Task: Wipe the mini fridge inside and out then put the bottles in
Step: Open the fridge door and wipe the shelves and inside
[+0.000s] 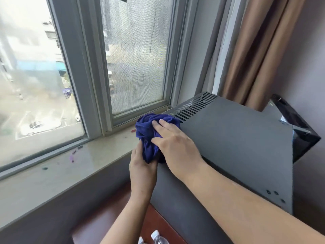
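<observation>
A dark grey mini fridge (237, 141) stands on a reddish-brown table, its vented back corner toward the window. A bunched blue cloth (149, 131) lies over the fridge's top left edge. My right hand (174, 143) lies on the cloth from above with straight fingers pressing it down. My left hand (142, 166) comes up from below beside the fridge's left wall and grips the cloth's hanging lower part. The fridge's black glossy door (295, 127) stands open at the far right. Two clear bottles (156, 238) with white caps show at the bottom edge.
A pale stone window sill (70, 166) with small coloured scraps runs left of the fridge. Grey-framed windows (91, 67) rise behind it. Brown curtains (255, 50) hang at the right behind the fridge. The brown table top (109, 224) shows below.
</observation>
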Motion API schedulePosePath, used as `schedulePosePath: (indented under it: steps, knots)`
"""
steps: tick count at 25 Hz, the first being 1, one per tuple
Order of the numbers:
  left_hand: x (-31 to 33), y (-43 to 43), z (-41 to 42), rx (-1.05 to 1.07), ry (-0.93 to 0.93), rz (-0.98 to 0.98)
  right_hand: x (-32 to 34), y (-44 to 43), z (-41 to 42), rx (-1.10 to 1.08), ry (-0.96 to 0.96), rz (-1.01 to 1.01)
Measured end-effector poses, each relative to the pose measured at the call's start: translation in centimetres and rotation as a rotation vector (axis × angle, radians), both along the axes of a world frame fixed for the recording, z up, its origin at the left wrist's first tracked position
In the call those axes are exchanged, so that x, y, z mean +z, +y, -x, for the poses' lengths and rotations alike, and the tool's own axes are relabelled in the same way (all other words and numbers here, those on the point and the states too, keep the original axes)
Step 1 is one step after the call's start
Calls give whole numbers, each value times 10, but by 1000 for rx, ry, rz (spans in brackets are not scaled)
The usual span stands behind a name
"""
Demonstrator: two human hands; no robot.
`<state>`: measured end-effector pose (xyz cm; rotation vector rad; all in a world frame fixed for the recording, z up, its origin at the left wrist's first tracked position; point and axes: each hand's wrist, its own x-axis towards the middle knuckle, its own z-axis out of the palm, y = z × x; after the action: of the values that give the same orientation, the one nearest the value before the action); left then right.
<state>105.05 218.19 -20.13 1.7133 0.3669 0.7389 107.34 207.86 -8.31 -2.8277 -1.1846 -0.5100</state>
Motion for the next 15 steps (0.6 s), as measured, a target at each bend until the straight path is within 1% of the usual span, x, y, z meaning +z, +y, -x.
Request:
schedulePosePath:
  steps: [4,7,11,15]
  knots:
    - [-7,-4,2,3,25,26,-15,9,7,-10,-54,59]
    - [-13,-15,9,3,44,5,-24,3,18,-19,-94,110]
    - [-29,-42,31,-40,116,10,-39,-25,40,-17,-82,186]
    - [-36,-70,50,-48,124,-12,-51,-67,63,-28,-72,195]
